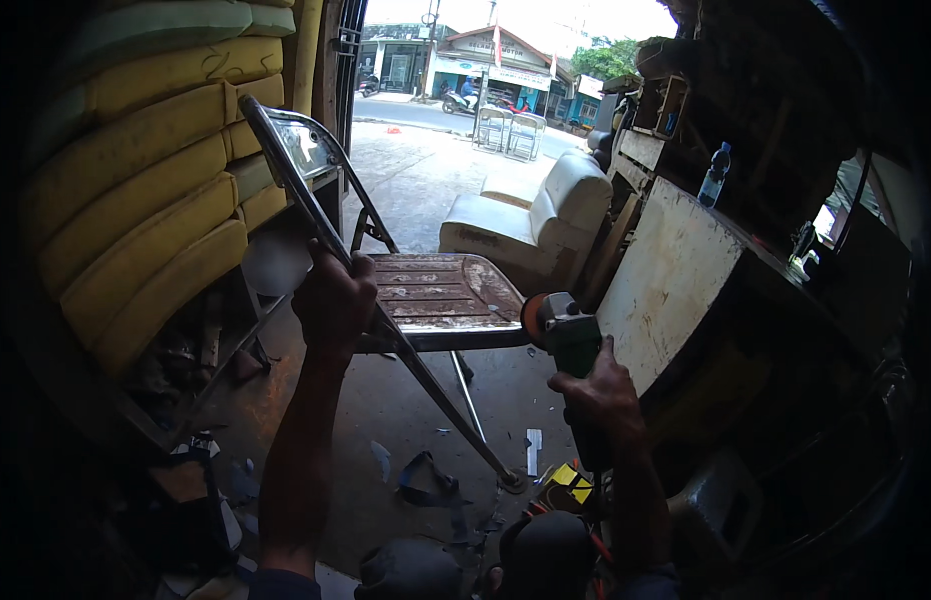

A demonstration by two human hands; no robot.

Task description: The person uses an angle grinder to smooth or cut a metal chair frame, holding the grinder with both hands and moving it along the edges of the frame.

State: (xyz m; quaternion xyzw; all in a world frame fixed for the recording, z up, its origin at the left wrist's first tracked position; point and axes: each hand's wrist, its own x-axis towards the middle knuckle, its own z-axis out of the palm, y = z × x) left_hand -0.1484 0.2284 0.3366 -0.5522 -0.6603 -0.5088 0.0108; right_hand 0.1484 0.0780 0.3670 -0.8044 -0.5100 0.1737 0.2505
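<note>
The left hand is wrapped around the dark tubular metal frame of a folding chair, which stands on the grey floor in front of the person, while the right hand is curled around a dark green angle grinder. Its round orange-brown disc is at the slatted seat's right edge, contact unclear. Pale patches amid the seat's mottled brown coating suggest surface work only partly done, with the brown slats and corner apparently left; whether the disc is spinning cannot be told.
</note>
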